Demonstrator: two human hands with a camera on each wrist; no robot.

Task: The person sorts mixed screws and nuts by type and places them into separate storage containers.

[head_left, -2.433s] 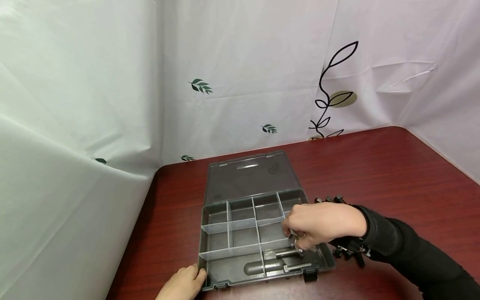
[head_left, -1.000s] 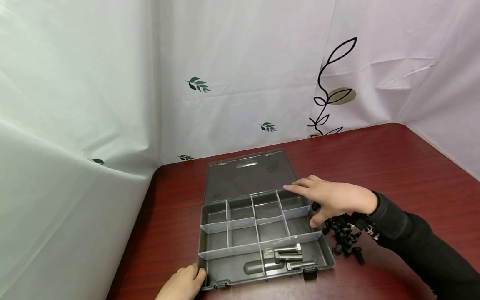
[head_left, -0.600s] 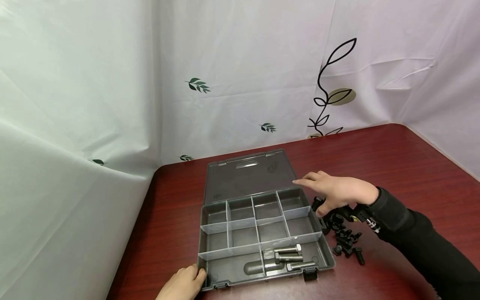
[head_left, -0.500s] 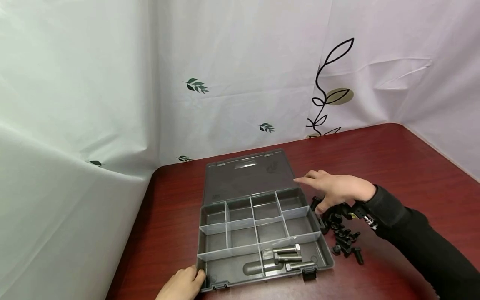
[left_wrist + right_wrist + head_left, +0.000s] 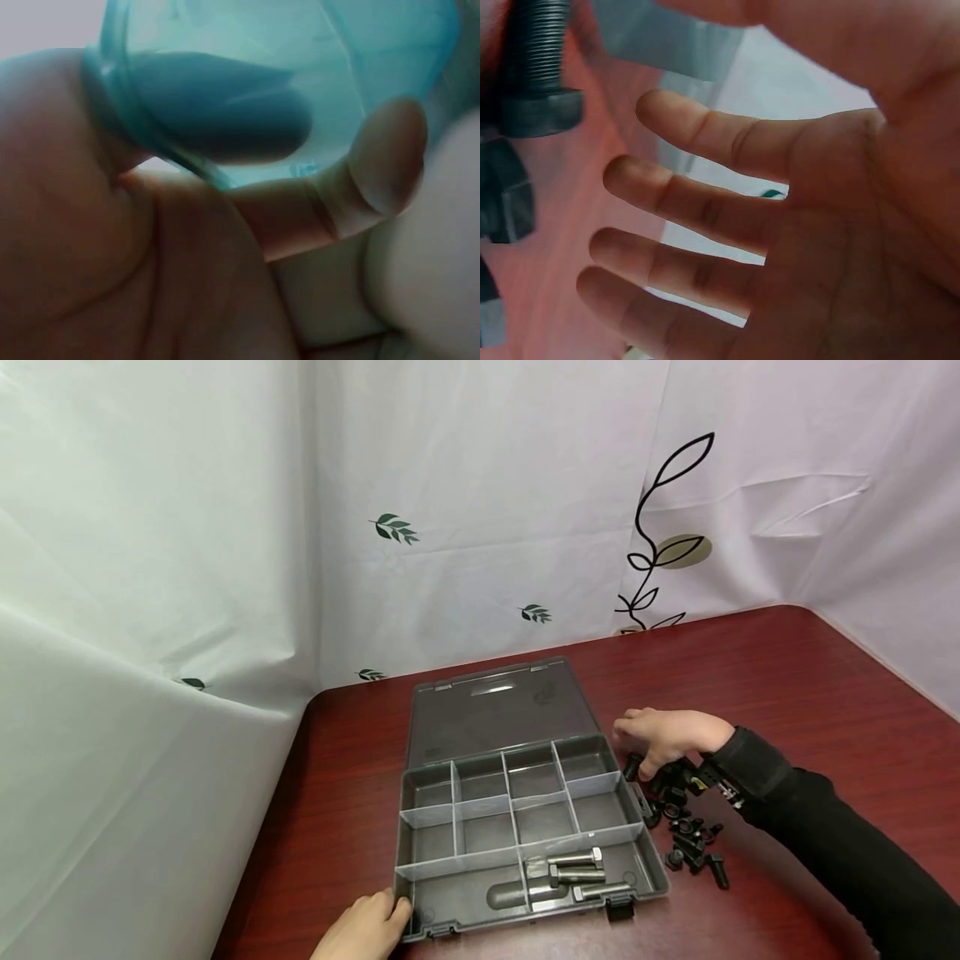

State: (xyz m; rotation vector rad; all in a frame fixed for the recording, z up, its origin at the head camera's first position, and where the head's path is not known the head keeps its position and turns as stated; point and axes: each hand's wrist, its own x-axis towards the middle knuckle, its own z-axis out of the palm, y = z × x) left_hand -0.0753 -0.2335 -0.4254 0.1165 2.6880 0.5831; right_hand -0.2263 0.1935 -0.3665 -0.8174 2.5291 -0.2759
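Note:
A grey compartment box lies with its lid folded back on the table. At its near left corner my left hand pinches the wall; the left wrist view shows the thumb behind the translucent plastic and fingers outside. Three silver hex bolts rest in the near right compartment. To the right of the box, black bolts lie in a loose pile. My right hand hovers over the pile's far end, fingers spread and holding nothing. In the right wrist view a black bolt is off the fingertips, not touched.
The lid lies flat behind the box. A black latch sticks out at its front edge. Reddish-brown table surface extends to the right and back, and white patterned cloth hangs behind and at the sides.
My right hand has let go of a silver bolt in the near right compartment and moved back and right, over the black bolts. The left hand stays at the box corner.

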